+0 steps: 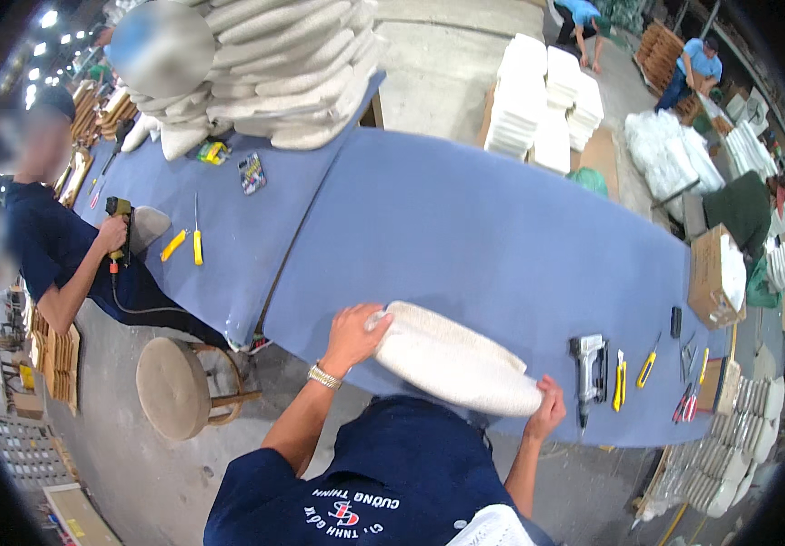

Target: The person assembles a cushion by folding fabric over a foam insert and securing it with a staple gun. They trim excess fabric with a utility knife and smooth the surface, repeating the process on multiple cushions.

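A cream fabric-covered seat pad (456,357) is between my hands at the near edge of the blue-topped table (438,218). It is tilted, with its long side toward me. My left hand (354,338) is closed on the pad's left end, a metal-band watch on that wrist. At the opposite end, the fingers of my right hand (548,409) grip the lower right corner. Whether the pad's underside touches the table is hidden. A grey staple gun (590,369) lies to the right of my right hand, beside a yellow utility knife (619,382).
Further right lie a yellow-handled screwdriver (649,362), red-handled pliers (684,404) and a cardboard box (717,276). Cream seat pads (288,73) are stacked at the far left. A co-worker (74,241) holds another staple gun (120,221) at left, near a round stool (174,389).
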{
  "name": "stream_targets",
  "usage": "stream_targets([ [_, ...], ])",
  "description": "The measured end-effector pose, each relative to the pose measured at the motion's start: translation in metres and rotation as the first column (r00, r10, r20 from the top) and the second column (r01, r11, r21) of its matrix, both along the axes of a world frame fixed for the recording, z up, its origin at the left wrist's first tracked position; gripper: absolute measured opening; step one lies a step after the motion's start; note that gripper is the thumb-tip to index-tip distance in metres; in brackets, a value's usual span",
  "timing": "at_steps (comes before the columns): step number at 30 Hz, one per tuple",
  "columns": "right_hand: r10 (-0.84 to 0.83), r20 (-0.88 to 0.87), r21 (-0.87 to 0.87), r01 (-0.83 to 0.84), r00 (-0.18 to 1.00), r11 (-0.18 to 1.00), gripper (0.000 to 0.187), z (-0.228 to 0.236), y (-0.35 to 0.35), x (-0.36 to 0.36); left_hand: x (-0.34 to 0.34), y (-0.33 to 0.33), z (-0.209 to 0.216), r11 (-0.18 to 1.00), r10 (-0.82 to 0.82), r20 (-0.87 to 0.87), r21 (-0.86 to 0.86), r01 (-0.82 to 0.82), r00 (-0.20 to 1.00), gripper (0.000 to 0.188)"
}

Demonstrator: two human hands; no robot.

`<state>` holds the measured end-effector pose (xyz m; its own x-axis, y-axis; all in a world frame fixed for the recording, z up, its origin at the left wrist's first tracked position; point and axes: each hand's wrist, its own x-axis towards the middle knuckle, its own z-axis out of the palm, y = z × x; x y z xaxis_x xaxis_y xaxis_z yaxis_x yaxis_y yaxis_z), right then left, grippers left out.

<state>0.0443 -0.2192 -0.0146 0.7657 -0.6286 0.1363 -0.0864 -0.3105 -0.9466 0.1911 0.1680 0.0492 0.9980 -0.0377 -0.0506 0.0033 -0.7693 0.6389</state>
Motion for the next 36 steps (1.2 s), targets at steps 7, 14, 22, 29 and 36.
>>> stream_targets([
  [7, 0.089, -0.175, 0.232, -0.047, 0.981, 0.972, 0.044, -0.01, -0.005, -0.018, 0.003, 0.021, -0.047, 0.955, 0.172, -0.239, -0.196, -0.221, 0.956, 0.051],
  [14, 0.184, -0.268, 0.586, 0.009, 0.946, 0.81, 0.053, -0.082, -0.066, 0.003, 0.026, 0.011, 0.014, 0.96, 0.084, -0.549, -0.178, -0.215, 0.832, 0.055],
  [22, 0.17, -0.319, 0.763, 0.147, 0.933, 0.629, 0.049, -0.064, -0.017, -0.028, 0.016, 0.054, -0.057, 0.894, -0.203, -0.493, -0.446, -0.046, 0.846, 0.068],
  [29, -0.208, -0.069, 0.887, 0.156, 0.976, 0.434, 0.058, -0.032, 0.073, -0.153, 0.002, 0.067, -0.111, 0.807, -0.331, -0.456, -0.591, -0.004, 0.826, 0.076],
  [36, -0.23, -0.104, 0.579, 0.247, 0.968, 0.777, 0.07, 0.054, 0.236, -0.163, 0.079, 0.139, -0.183, 0.598, -0.552, -0.642, -0.749, -0.285, 0.532, 0.065],
])
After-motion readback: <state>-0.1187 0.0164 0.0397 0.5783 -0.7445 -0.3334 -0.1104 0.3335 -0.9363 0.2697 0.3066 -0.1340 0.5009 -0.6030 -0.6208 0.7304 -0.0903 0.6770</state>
